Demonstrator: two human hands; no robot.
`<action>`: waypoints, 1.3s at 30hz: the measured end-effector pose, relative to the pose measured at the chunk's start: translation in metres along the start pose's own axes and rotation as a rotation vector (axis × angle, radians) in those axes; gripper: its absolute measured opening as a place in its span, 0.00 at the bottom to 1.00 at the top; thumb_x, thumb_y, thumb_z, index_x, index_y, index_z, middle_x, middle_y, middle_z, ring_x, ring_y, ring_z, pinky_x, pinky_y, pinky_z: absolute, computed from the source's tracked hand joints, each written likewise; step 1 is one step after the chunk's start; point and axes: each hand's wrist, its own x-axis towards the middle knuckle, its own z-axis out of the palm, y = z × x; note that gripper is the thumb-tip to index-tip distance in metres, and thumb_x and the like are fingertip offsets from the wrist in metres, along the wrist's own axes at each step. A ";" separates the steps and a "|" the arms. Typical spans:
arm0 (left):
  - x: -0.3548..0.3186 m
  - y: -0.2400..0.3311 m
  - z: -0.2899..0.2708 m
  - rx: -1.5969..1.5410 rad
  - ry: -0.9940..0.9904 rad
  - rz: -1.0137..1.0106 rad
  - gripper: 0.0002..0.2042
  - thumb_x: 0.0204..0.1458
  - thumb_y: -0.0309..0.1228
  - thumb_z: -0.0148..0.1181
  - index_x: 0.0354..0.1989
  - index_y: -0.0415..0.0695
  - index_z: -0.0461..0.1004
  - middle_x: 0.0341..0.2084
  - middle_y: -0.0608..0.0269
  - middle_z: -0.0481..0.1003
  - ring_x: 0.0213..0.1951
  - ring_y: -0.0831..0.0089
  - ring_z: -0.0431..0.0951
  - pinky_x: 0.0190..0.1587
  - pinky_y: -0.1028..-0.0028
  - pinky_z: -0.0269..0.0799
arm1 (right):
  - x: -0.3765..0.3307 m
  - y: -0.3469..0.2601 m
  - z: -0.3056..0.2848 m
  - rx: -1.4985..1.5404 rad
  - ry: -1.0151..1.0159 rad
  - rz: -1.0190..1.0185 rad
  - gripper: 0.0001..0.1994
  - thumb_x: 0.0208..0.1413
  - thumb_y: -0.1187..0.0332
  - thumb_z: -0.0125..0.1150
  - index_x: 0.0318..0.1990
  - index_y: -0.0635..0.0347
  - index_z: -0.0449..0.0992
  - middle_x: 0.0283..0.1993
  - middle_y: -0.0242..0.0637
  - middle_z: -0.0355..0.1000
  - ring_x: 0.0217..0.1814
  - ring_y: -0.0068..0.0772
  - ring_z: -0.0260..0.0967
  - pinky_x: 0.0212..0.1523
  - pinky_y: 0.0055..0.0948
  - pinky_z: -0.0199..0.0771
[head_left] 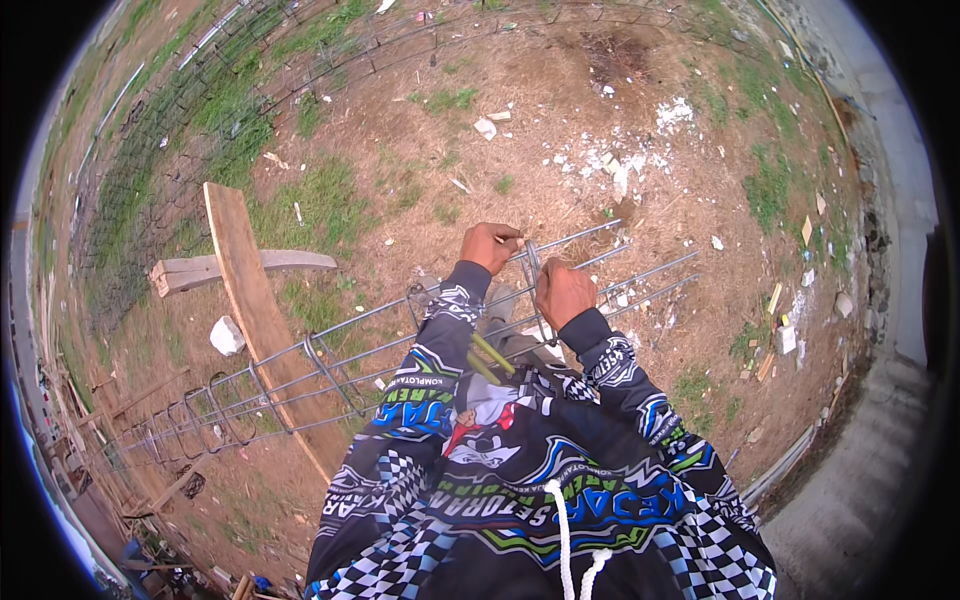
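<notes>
A long cage of steel reinforcing bars [650, 278] runs across in front of me, with square steel stirrups around the bars at its left part. My left hand [490, 248] is closed in a pinch at the upper corner of a stirrup [532, 268], by the far bar; what its fingertips hold is too small to make out. Close by, my right hand [566, 290] has its fingers curled around the right side of the same stirrup. Two yellow-green handles [490, 355] of a tool show at my waist, its head hidden.
A wooden plank [245, 275] lies over a timber block [190, 274] and props the cage on the left. Wire mesh [150, 190] spreads at far left. White rubble [620, 165] is scattered ahead. A concrete strip [850, 450] borders the right side.
</notes>
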 end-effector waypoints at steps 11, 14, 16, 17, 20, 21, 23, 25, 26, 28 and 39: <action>0.016 -0.005 -0.004 -0.323 -0.353 -0.038 0.13 0.53 0.31 0.62 0.44 0.36 0.78 0.37 0.56 0.79 0.41 0.71 0.79 0.46 0.71 0.74 | 0.002 0.007 -0.011 -0.042 0.024 -0.152 0.07 0.54 0.68 0.52 0.33 0.62 0.70 0.19 0.52 0.71 0.23 0.56 0.72 0.25 0.50 0.69; 0.011 0.000 -0.003 -0.379 -0.361 -0.056 0.13 0.53 0.29 0.62 0.44 0.34 0.78 0.37 0.56 0.79 0.40 0.71 0.79 0.46 0.73 0.74 | 0.027 0.021 -0.029 -0.042 0.048 -0.368 0.07 0.54 0.67 0.53 0.33 0.60 0.71 0.22 0.49 0.72 0.25 0.53 0.72 0.27 0.48 0.69; 0.009 0.005 -0.003 -0.403 -0.378 -0.055 0.13 0.53 0.29 0.62 0.43 0.34 0.78 0.37 0.56 0.79 0.41 0.71 0.79 0.46 0.73 0.74 | 0.043 0.033 -0.039 -0.017 0.031 -0.416 0.07 0.54 0.66 0.54 0.33 0.59 0.73 0.24 0.47 0.73 0.27 0.51 0.72 0.29 0.46 0.70; 0.008 0.005 -0.003 -0.409 -0.369 -0.045 0.13 0.52 0.29 0.63 0.43 0.34 0.78 0.37 0.56 0.79 0.41 0.71 0.79 0.46 0.73 0.74 | 0.051 0.038 -0.041 -0.001 0.019 -0.447 0.07 0.54 0.65 0.55 0.33 0.58 0.73 0.25 0.46 0.73 0.28 0.50 0.73 0.29 0.45 0.70; 0.008 0.001 -0.004 -0.391 -0.332 -0.012 0.13 0.51 0.28 0.64 0.43 0.33 0.78 0.37 0.55 0.79 0.41 0.71 0.79 0.47 0.73 0.74 | 0.064 0.039 -0.048 0.057 -0.067 -0.393 0.08 0.54 0.62 0.57 0.34 0.56 0.76 0.26 0.44 0.74 0.31 0.49 0.73 0.34 0.44 0.70; 0.007 0.003 -0.004 -0.358 -0.326 -0.002 0.14 0.50 0.28 0.65 0.43 0.34 0.78 0.37 0.55 0.79 0.41 0.71 0.79 0.46 0.72 0.74 | 0.066 0.040 -0.049 0.071 -0.095 -0.377 0.09 0.54 0.62 0.57 0.34 0.56 0.77 0.27 0.44 0.74 0.32 0.49 0.73 0.34 0.44 0.70; 0.005 0.005 -0.006 -0.275 -0.331 0.020 0.15 0.48 0.28 0.66 0.44 0.36 0.78 0.38 0.56 0.80 0.41 0.70 0.79 0.46 0.72 0.74 | 0.071 0.043 -0.049 0.085 -0.131 -0.357 0.09 0.54 0.61 0.58 0.35 0.56 0.78 0.27 0.44 0.75 0.32 0.48 0.73 0.36 0.43 0.70; -0.001 0.015 -0.010 -0.170 -0.364 0.042 0.18 0.45 0.29 0.68 0.46 0.40 0.77 0.38 0.57 0.80 0.41 0.69 0.79 0.45 0.70 0.74 | 0.073 0.050 -0.045 0.097 -0.151 -0.346 0.10 0.54 0.60 0.59 0.35 0.56 0.78 0.27 0.44 0.75 0.32 0.48 0.73 0.36 0.43 0.70; -0.005 0.020 -0.012 -0.070 -0.342 0.111 0.19 0.43 0.28 0.68 0.46 0.41 0.78 0.39 0.57 0.80 0.42 0.67 0.79 0.47 0.70 0.73 | 0.074 0.054 -0.042 0.101 -0.156 -0.338 0.10 0.54 0.60 0.59 0.35 0.56 0.78 0.27 0.44 0.75 0.32 0.48 0.73 0.36 0.43 0.70; -0.016 0.027 -0.014 0.130 -0.288 0.243 0.20 0.40 0.27 0.68 0.46 0.43 0.78 0.40 0.55 0.79 0.43 0.63 0.79 0.49 0.71 0.72 | 0.076 0.056 -0.040 0.109 -0.172 -0.329 0.10 0.53 0.60 0.59 0.35 0.56 0.78 0.26 0.43 0.75 0.32 0.48 0.73 0.35 0.42 0.70; -0.020 0.011 0.009 0.145 -0.065 0.331 0.14 0.43 0.23 0.64 0.41 0.40 0.79 0.37 0.51 0.79 0.41 0.57 0.80 0.45 0.68 0.73 | 0.090 0.062 -0.042 0.181 -0.292 -0.333 0.13 0.52 0.56 0.61 0.33 0.57 0.79 0.27 0.43 0.75 0.31 0.46 0.73 0.34 0.41 0.70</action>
